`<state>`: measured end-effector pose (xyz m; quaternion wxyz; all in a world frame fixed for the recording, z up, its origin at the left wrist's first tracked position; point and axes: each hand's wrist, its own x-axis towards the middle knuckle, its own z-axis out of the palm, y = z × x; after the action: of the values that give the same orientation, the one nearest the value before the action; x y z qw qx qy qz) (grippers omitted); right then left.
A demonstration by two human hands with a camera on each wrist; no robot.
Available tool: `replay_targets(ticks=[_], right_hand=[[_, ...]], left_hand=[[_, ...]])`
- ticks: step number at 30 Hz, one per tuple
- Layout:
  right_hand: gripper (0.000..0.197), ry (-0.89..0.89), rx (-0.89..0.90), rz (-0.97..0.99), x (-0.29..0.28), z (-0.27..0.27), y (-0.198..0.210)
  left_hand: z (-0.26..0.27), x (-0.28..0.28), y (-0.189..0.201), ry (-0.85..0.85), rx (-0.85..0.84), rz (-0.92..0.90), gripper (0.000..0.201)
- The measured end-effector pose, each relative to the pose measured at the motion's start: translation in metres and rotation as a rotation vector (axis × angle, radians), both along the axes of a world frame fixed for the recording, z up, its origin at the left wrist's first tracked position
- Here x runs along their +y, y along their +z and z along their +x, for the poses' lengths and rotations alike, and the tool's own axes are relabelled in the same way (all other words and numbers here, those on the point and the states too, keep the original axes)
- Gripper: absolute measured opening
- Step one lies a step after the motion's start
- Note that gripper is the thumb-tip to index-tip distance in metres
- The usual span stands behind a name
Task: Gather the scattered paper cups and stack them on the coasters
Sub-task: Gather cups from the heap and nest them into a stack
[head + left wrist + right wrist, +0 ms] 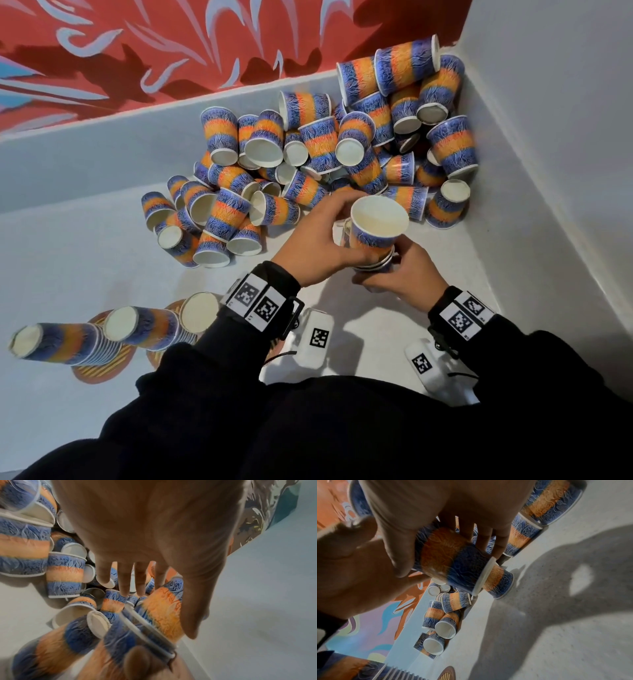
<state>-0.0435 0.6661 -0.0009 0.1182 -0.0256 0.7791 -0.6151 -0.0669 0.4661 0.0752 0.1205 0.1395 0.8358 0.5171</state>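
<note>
Both hands meet on a short nested stack of paper cups, held just off the pale floor at the near edge of the loose cup pile. The top cup of that stack stands mouth up, its white inside showing, with at least 2 more rims nested below it. The left hand wraps round the stack from the side nearer the pile's middle; the left wrist view shows its thumb pressed against the orange band while its fingers reach round the far side. The right hand curls round the bottom of the same stack, thumb and fingers clasping the lowest cups, so the 2 hands sit close together, both clamped on it.

The pile itself fills the corner where the white walls meet, dozens of blue-and-orange cups lying on their sides or mouth down, some heaped against the corner. Beyond the pile a red painted wall with pale swirls rises above a white ledge.

Well apart from the pile, on the person's left, 3 tall finished stacks stand upside down on round striped coasters, white bases facing up; the third is partly hidden behind the left sleeve. The right wrist view catches 1 of these stacks and a coaster edge at its bottom border.
</note>
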Motion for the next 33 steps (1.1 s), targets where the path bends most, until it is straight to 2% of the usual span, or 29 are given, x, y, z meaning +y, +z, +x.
replay_targets(ticks=[3,7,10,13,15,17,19,20,22,24,25,28,33], right_hand=[[0.075,0.015,0.038,-0.029,-0.001,-0.001,0.006],[0.079,0.039,0.094,-0.022,-0.007,-0.004,0.007],[0.091,0.032,0.091,-0.059,-0.012,-0.007,-0.003],[0.094,0.064,0.095,-0.116,-0.015,-0.009,-0.007],[0.08,0.042,0.102,-0.161,-0.016,-0.012,-0.008],[0.058,-0.084,0.135,-0.149,-0.018,-0.018,-0.009],[0.048,-0.216,0.22,-0.022,-0.019,-0.028,-0.013],[0.05,-0.227,0.273,0.11,-0.019,-0.034,-0.016],[0.066,-0.06,0.37,0.439,-0.02,-0.047,-0.02],[0.065,0.153,0.399,0.635,-0.022,-0.056,-0.022],[0.057,0.199,0.397,0.675,-0.022,-0.057,-0.022],[0.037,0.18,0.36,0.747,-0.012,-0.055,-0.015],[0.052,0.092,0.042,0.855,0.027,-0.051,0.002]], left_hand=[[0.003,-0.006,-0.004,-0.001,-0.088,-0.014,0.111],[0.01,-0.006,-0.015,0.005,-0.129,0.0,0.117],[0.011,-0.008,-0.023,0.057,-0.117,-0.023,0.107],[0.012,-0.014,-0.029,0.106,-0.126,0.0,0.085],[0.01,-0.019,-0.031,0.189,-0.105,0.024,0.073],[0.007,-0.024,-0.032,0.301,-0.086,0.041,0.071],[0.004,-0.029,-0.033,0.398,-0.075,0.053,0.074],[0.003,-0.031,-0.035,0.433,-0.075,0.057,0.077],[0.003,-0.031,-0.039,0.481,-0.067,0.045,0.083],[0.005,-0.029,-0.045,0.487,-0.049,0.003,0.085],[0.007,-0.027,-0.049,0.476,-0.04,-0.037,0.085],[0.011,-0.024,-0.062,0.421,-0.02,-0.182,0.085],[0.017,-0.019,-0.082,0.354,-0.064,-0.239,0.088]])
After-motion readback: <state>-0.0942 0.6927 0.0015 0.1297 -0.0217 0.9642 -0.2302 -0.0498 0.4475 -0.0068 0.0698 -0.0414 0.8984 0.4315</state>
